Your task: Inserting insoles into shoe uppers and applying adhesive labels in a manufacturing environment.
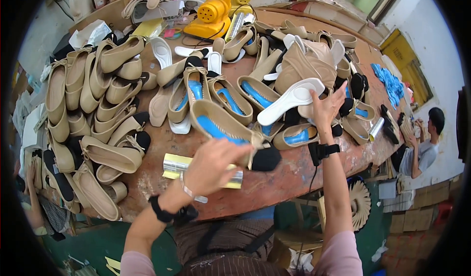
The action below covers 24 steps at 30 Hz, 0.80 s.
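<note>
My left hand [218,160] is closed on a beige ballet flat [201,110] near its bow and black toe. The flat is tilted, its opening up, and a blue patch shows inside. White underside up, an insole [286,101] is pinched at one end by my right hand [327,106], whose other fingers are spread. Behind it rises a stack of beige insoles [308,65]. Other flats with blue patches inside, such as a beige shoe [228,99], lie around the held one. Below my left hand are silver-and-yellow rolls [175,166] on the table [162,141].
Many beige flats [98,151] are piled at the left. Yellow blowers [213,13] stand at the back. A blue cloth [389,84] lies toward the right edge. Another person [423,146] sits at the far right, hands raised; a co-worker's arm [32,192] shows at the far left.
</note>
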Each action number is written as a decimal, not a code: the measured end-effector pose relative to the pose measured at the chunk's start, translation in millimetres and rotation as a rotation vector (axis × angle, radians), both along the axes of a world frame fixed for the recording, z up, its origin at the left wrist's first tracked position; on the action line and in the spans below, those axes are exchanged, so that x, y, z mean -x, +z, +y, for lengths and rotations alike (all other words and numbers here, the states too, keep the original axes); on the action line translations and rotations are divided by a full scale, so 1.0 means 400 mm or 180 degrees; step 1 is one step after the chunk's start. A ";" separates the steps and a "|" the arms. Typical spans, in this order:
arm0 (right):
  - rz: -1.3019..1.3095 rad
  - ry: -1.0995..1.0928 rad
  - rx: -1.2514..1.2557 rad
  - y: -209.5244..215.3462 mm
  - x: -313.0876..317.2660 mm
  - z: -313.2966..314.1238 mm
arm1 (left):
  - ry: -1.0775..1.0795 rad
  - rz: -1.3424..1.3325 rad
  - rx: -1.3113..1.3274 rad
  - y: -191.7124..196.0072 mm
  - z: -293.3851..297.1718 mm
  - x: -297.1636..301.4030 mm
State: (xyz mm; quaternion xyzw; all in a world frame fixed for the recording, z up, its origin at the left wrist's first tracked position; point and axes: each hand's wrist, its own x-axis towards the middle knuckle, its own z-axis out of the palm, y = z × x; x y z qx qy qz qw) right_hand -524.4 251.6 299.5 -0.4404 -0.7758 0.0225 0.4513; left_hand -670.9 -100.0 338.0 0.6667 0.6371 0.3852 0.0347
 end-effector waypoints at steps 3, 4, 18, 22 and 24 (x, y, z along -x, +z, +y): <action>-0.0664 0.0152 -0.1080 0.032 0.018 -0.087 | -0.0199 0.0305 -0.0339 0.075 -0.140 -0.083; -0.1327 0.0138 -0.1616 0.036 0.022 -0.115 | -0.0179 0.0271 -0.0443 0.084 -0.183 -0.111; -0.1362 0.1740 -0.0665 0.028 0.076 -0.276 | 0.1460 0.0179 0.1064 -0.287 -0.374 -0.263; 0.0744 0.2427 0.0828 0.155 -0.011 -0.435 | 0.1770 0.0375 0.1278 -0.215 -0.530 -0.227; 0.1388 0.2537 0.2021 0.189 -0.093 -0.499 | 0.1894 0.0506 0.1369 -0.249 -0.597 -0.206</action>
